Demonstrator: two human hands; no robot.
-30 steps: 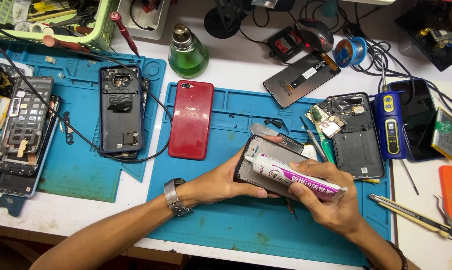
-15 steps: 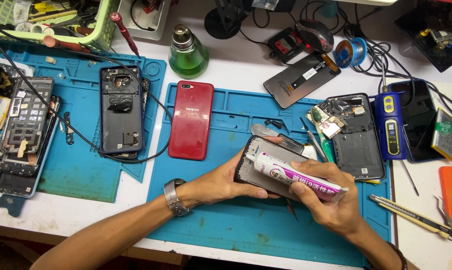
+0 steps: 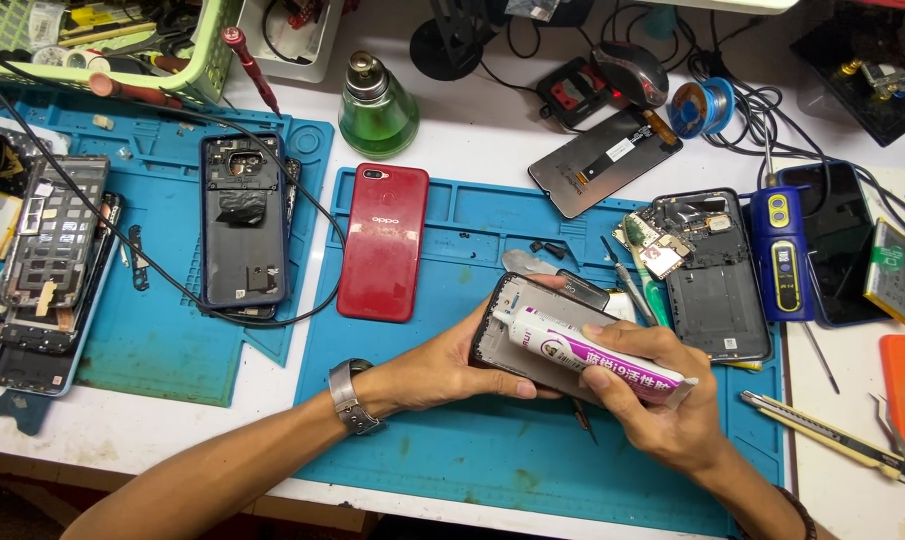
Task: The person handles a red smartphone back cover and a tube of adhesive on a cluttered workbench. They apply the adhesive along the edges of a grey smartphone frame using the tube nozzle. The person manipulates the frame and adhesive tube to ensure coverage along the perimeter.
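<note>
White glue tube in right hand, over left-held phone frame.

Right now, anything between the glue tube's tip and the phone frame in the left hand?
Nothing visible. The right hand holds the white glue tube with its tip right at the edge of the phone frame, which the left hand grips from below.

A white glue tube with purple print lies over a dark grey phone frame. Centre frame, a glossy red phone back rests on a blue mat — upper centre, a green glass bottle — white tabletop beneath.
</note>
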